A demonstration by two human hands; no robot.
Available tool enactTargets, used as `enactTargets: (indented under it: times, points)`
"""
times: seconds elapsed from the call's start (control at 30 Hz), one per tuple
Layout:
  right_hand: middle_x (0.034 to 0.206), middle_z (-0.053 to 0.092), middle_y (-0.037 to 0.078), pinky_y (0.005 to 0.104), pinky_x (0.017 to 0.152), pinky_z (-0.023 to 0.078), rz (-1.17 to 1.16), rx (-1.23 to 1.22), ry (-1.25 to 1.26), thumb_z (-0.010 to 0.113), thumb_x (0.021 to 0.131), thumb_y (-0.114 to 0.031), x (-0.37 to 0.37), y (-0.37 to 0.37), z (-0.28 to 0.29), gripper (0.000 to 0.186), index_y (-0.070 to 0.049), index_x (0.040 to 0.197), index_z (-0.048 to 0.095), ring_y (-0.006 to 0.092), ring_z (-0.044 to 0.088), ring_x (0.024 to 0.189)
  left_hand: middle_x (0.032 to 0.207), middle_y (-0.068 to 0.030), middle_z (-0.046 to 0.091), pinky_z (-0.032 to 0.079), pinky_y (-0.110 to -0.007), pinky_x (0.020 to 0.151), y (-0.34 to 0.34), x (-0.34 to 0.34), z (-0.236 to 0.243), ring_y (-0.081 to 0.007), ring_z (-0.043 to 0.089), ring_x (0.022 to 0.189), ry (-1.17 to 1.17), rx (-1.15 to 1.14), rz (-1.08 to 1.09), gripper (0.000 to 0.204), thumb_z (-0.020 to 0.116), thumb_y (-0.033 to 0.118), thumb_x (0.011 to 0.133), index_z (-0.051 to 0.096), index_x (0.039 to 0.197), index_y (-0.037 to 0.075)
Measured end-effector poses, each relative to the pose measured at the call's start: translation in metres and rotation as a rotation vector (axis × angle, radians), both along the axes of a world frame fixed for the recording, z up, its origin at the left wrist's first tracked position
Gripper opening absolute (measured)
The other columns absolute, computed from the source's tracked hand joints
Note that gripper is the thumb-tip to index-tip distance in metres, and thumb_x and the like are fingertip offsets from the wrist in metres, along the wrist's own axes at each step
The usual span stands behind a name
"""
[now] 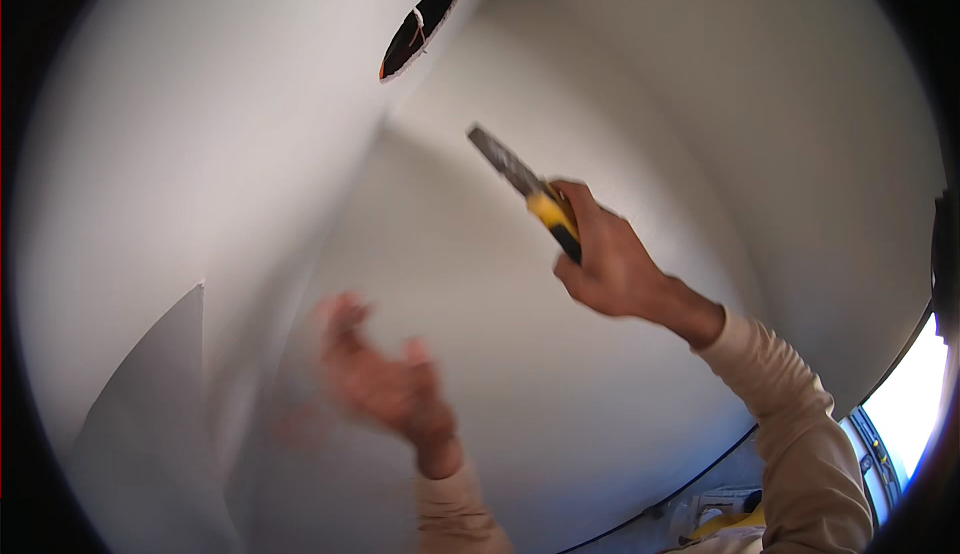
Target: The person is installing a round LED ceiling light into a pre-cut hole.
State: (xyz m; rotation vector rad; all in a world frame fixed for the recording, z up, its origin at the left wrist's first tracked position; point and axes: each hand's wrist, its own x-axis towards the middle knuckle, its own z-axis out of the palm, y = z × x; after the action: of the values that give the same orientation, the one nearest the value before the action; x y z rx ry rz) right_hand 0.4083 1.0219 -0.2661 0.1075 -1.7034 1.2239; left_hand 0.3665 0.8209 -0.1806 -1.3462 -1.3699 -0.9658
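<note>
R-hand grip [622,264]: fingers wrapped round & clamped on pliers [541,206], yellow/blk handles, approx. mid-view. Thumb on lower side of handle. Metal nose sticks out of the fist toward 11 o'clock; can't tell from here whether the jaws are together.

L-hand grip [385,379]: at 8 o'clock from the R, well apart from it. Blurred; fingers & thumb look apart, nothing seen in it.

Step in hand (my read): tool held up, nose lined roughly at hole [440,6], no contact w/ anything but the R hand. Reaching the hole from here would call for a lift twd 11 o'clock, firm hold on handles, nose kept off the cut edge.

Pliers rel. to grip: in the R fist, nose beyond fingers. Hole at 11 o'clock from nose tip, apart; dark inside, edge rough, pale wire [419,20] (prob.) across it.

Further out: pale panel [230,124] carrying the hole, wall vs. ceiling unclear. Beige sleeve [805,444] at 4–5 o'clock from R hand; bright opening [912,389] at 4, past the sleeve. Yellow item [722,525] near 5, low, kind unclear.
</note>
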Motion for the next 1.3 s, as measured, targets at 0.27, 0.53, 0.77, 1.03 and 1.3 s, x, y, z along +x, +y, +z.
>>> enactTargets:
  times: [0.27,0.53,0.77,1.03,1.3]
  points:
    - [0.091,0.062,0.013,0.039,0.068,0.051,0.403,0.691,0.067,0.063,0.07,-0.007,0.004,-0.014,-0.018,0.015,-0.002,0.084,0.061,0.03,0.06,0.08,0.1,-0.0082,0.064,0.046,-0.047,0.092,0.029,-0.037,-0.13,-0.0255,0.062,0.098,-1.367,0.208,-0.784,0.018,0.049,0.026,0.097,0.05,0.107,0.01]
    - [0.094,0.059,0.012,0.0398,0.094,0.047,1.173,-0.539,0.84,0.059,0.093,-0.015,-0.085,0.061,0.18,0.017,0.002,0.091,0.059,0.0209,0.056,0.099,0.074,-0.0017,0.051,0.048,-0.052,0.079,-0.068,-0.046,-0.201,-0.0224,0.058,0.073,-1.477,0.222,-0.583,0.009,0.052,0.022,0.096,0.05,0.095,0.013]
    - [0.091,0.061,0.002,0.0273,0.078,0.044,1.784,-0.13,0.901,0.058,0.091,-0.005,-0.196,0.119,0.211,0.008,-0.009,0.085,0.06,0.0133,0.056,0.083,0.073,-0.0045,0.054,0.049,-0.052,0.079,-0.12,-0.058,-0.274,-0.0257,0.058,0.072,-1.743,0.377,-0.313,0.007,0.053,0.018,0.094,0.05,0.091,0.012]
    - [0.099,0.064,0.003,0.0284,0.077,0.047,1.569,0.09,0.951,0.058,0.091,-0.004,-0.342,0.174,0.238,0.015,-0.009,0.104,0.062,0.0134,0.06,0.092,0.071,-0.0069,0.054,0.053,-0.05,0.07,-0.148,-0.114,-0.285,-0.027,0.059,0.064,-1.738,0.51,0.081,0.004,0.05,0.013,0.092,0.049,0.092,0.01]
    - [0.097,0.063,0.007,0.0319,0.079,0.05,1.456,-0.483,0.762,0.056,0.091,-0.005,-0.461,0.18,0.347,0.013,-0.002,0.103,0.06,0.0174,0.061,0.089,0.07,-0.0081,0.053,0.054,-0.05,0.069,-0.165,-0.226,-0.277,-0.0277,0.058,0.062,-1.726,0.564,0.121,0.005,0.051,0.012,0.091,0.048,0.092,0.008]
